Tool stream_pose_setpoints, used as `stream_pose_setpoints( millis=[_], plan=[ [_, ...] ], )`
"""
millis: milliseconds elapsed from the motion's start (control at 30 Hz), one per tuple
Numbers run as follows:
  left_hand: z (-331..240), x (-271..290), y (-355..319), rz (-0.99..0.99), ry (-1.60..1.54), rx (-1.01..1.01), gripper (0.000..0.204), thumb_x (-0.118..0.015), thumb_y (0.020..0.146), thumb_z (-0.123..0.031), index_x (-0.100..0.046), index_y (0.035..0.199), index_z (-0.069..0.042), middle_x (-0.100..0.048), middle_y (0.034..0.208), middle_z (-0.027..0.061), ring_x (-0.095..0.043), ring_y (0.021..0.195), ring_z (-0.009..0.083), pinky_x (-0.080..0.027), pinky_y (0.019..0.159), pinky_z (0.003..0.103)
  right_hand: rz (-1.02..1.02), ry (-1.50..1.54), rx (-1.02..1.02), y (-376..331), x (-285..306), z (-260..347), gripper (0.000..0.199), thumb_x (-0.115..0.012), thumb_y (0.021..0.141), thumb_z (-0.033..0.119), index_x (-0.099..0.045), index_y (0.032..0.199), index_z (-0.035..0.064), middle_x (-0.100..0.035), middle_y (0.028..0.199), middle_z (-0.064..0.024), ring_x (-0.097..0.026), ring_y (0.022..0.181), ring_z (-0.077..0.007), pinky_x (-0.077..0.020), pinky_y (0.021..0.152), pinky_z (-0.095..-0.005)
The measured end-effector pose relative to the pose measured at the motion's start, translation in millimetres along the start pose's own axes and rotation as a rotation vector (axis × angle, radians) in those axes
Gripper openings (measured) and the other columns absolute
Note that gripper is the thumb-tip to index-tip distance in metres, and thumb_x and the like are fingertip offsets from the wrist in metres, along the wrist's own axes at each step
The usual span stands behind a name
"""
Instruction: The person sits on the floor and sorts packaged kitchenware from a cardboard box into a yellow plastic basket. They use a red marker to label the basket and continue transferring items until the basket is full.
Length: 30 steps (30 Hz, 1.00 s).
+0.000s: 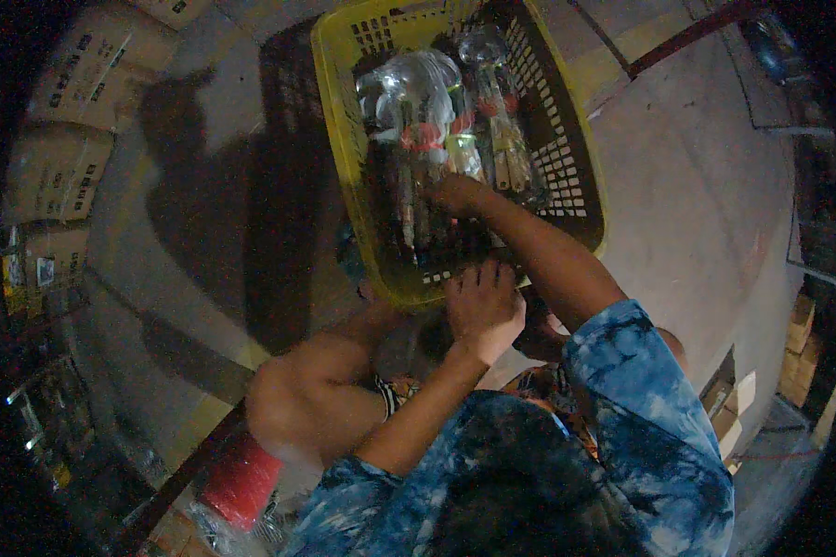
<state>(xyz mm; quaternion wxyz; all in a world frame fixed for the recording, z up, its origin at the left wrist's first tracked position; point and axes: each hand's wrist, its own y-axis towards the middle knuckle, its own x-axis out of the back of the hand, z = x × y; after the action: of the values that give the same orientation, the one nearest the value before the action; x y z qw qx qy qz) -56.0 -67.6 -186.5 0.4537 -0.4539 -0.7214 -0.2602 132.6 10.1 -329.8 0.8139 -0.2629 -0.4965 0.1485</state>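
A yellow plastic basket (329, 102) with latticed walls stands in front of me. Inside it lie plastic-wrapped bundles of shiny round-headed metal utensils, perhaps ladles, one at the left (409, 93) and one at the right (500, 111). They have long handles, wooden-looking on the right bundle, and red bands. My right hand (457, 193) reaches into the basket, its fingers curled at the handles of the left bundle; the fingertips are in shadow. At the near rim, my left hand (485, 302) has its fingers bent over the basket's edge.
Cardboard boxes (60, 172) are stacked along the far left, and more cartons (729, 404) stand at the right. A red plastic-wrapped roll or tub (240, 483) sits at the lower left beside my bent knee. My shadow falls on the floor left of the basket.
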Motion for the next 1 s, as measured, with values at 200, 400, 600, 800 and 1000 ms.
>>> stream_pose_setpoints(
  millis=[200, 400, 600, 800, 1000],
  plan=[
    [1, 2, 0, -0.042, -0.047, -0.034, 0.044, -0.068, 0.078, -0.034, -0.064, 0.115, -0.010, -0.061, 0.112, 0.0114, -0.057, 0.105, 0.0298, -0.044, 0.086, 0.049, -0.047, 0.458, -0.355, -37, 4, -1, 0.061, -0.057, 0.094, 0.053, -0.063, 0.123, -0.0003, -0.066, 0.124, -0.0237, -0.064, 0.115, -0.0410, -0.0491, 0.099, -0.0476],
    [5, -4, 2, -0.012, 0.036, -0.031, 0.040, -0.068, 0.078, -0.033, -0.065, 0.110, -0.009, -0.063, 0.110, 0.0126, -0.058, 0.103, 0.0327, -0.044, 0.084, 0.050, -0.042, 0.134, -0.427, -109, 84, 42, 0.059, -0.061, 0.092, 0.053, -0.067, 0.117, 0.0002, -0.070, 0.114, -0.0221, -0.067, 0.107, -0.0387, -0.0523, 0.093, -0.0476],
    [18, -4, 6, -0.016, 0.070, 0.057, 0.039, -0.073, 0.073, -0.036, -0.070, 0.103, -0.012, -0.071, 0.100, 0.0123, -0.066, 0.093, 0.0345, -0.047, 0.084, 0.050, -0.568, 0.272, -0.564, -379, 128, -4, 0.051, -0.060, 0.097, 0.048, -0.064, 0.120, 0.0024, -0.070, 0.097, -0.0151, -0.068, 0.087, -0.0283, -0.0549, 0.079, -0.0404],
    [23, 9, -40, 0.018, 0.279, 0.168, 0.052, -0.067, 0.084, -0.038, -0.062, 0.127, -0.011, -0.067, 0.122, 0.0145, -0.060, 0.115, 0.0351, -0.041, 0.098, 0.057, -1.266, 0.889, -1.028, -682, -156, 10, 0.048, -0.063, 0.097, 0.040, -0.062, 0.125, 0.0005, -0.069, 0.101, -0.0106, -0.063, 0.087, -0.0132, -0.0532, 0.072, -0.0290],
    [27, 10, -35, -0.026, 0.320, 0.108, 0.062, -0.065, 0.087, -0.041, -0.053, 0.141, -0.012, -0.062, 0.134, 0.0136, -0.054, 0.125, 0.0369, -0.035, 0.106, 0.057, -0.378, 0.203, -1.308, -733, -564, 111, 0.028, -0.068, 0.077, 0.022, -0.064, 0.103, 0.0106, -0.069, 0.088, -0.0152, -0.068, 0.081, -0.0361, -0.0542, 0.072, -0.0504]
  ],
)
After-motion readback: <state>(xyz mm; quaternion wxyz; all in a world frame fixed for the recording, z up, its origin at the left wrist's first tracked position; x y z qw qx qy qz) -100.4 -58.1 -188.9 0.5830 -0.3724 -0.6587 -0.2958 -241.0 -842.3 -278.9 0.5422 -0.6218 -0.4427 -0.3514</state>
